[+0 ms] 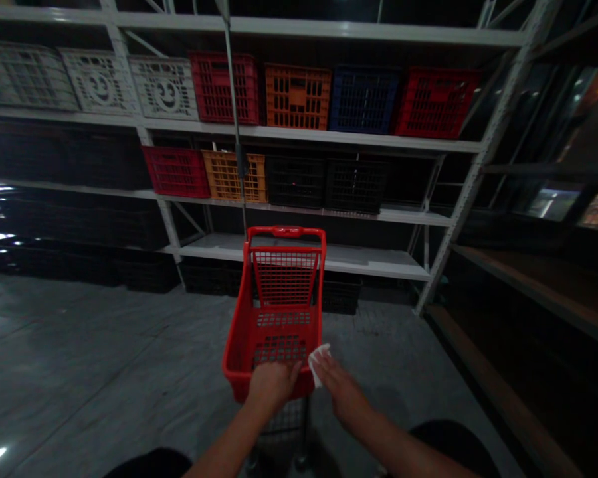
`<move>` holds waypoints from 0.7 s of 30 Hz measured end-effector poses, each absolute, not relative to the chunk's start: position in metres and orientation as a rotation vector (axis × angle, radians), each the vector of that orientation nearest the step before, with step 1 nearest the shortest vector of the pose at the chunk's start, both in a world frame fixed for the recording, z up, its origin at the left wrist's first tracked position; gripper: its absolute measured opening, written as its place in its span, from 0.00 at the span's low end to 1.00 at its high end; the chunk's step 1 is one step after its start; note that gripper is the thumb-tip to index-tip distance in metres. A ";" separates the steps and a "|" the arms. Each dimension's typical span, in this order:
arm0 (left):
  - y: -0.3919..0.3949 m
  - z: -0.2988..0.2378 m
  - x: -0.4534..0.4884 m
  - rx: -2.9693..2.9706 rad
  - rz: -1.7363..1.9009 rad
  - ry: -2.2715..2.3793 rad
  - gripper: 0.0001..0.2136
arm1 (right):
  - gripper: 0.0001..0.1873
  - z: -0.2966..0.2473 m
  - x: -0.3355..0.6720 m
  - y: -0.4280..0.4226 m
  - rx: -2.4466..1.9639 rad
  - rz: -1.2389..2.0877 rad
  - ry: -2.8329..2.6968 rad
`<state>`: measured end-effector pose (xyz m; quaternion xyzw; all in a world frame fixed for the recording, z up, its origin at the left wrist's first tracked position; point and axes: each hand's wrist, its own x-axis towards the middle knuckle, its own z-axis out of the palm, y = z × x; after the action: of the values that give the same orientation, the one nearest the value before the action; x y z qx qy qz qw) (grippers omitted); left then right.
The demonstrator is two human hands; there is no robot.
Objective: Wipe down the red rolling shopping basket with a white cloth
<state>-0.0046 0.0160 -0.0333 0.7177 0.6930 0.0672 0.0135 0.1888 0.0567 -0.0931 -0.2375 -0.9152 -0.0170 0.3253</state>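
A red plastic shopping cart (234, 332) stands right in front of me, its handle at the far end. My left hand (274, 384) is closed over the near rim of its basket. At the near right corner, my right hand (336, 385) presses a white cloth (317, 362) against the cart's rim, the fingers laid over it. The cloth could also be a paper wipe; its material is too blurred to tell. Through the basket's grid floor, the lower frame and small wheels show dimly below.
Behind the cart rises a grey metal shelf rack (379, 262) with several plastic crates, among them an orange crate (298, 96) and a blue crate (363, 99). A thin pole (235, 113) stands before the rack. More shelving (543, 285) runs along the right. The floor (80, 372) is grey concrete.
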 end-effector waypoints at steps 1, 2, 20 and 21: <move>0.015 -0.033 -0.006 2.247 0.214 2.149 0.32 | 0.30 -0.093 0.190 0.052 -0.614 -0.060 -2.434; 0.014 -0.032 -0.006 2.255 0.224 2.141 0.32 | 0.29 -0.090 0.191 0.054 -0.605 -0.085 -2.455; 0.007 -0.036 -0.032 2.361 0.256 2.090 0.31 | 0.30 -0.090 0.166 0.041 -0.533 -0.094 -2.444; 0.006 -0.036 -0.035 2.364 0.257 2.083 0.31 | 0.30 -0.087 0.167 0.035 -0.519 -0.100 -2.485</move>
<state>-0.0346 0.0063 -0.0362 0.7478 0.6589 0.0812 -0.0099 0.1670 0.0354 -0.0874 -0.1953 -0.9343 -0.0376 0.2959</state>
